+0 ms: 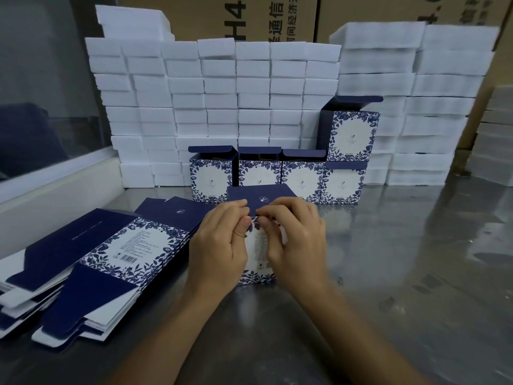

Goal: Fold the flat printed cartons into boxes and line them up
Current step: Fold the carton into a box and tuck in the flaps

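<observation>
Gripping one carton, left hand, right hand (both pinching), five folded boxes open-topped behind

free: bare worktop right and lower centre | blocked: flat carton stack lower left | folded boxes centre | foam block wall across top

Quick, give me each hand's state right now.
Left hand: pinching the carton at its top fold.
Right hand: pinching the same carton beside it.
</observation>
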`<state>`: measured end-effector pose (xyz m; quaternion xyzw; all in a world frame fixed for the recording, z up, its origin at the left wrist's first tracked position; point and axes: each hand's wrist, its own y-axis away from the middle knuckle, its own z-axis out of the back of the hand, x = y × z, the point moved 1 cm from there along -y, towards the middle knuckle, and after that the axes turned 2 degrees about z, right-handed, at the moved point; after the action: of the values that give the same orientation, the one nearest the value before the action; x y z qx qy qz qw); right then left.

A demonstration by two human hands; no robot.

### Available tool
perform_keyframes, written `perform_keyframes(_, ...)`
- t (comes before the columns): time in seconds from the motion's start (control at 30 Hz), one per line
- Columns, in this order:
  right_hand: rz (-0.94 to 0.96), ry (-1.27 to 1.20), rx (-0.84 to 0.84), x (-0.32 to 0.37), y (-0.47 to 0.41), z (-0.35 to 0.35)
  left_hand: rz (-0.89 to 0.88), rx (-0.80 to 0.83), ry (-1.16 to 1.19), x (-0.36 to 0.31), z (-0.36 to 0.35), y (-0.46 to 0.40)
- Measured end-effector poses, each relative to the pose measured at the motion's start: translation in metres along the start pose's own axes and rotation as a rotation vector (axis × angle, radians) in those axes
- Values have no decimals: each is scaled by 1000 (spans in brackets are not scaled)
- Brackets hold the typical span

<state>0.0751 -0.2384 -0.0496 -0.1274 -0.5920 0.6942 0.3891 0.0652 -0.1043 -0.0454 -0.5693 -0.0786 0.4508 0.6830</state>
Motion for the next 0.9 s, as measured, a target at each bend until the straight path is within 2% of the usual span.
perform_keyframes(0.37,-74,-122,-47,-19,1,5,73,-18,67,-2,-1,0)
perform_keyframes(0.57,-240,-269,-45,-26,-3,10,80,-21,72,-3,0,-1)
perform_keyframes(0.8,-542,-575,-79,-39,-10,13,43,-6,47,-1,2,0)
perform_keyframes(0.9,-652,-611,-64,-45,-10,13,31,11,41,0,3,1)
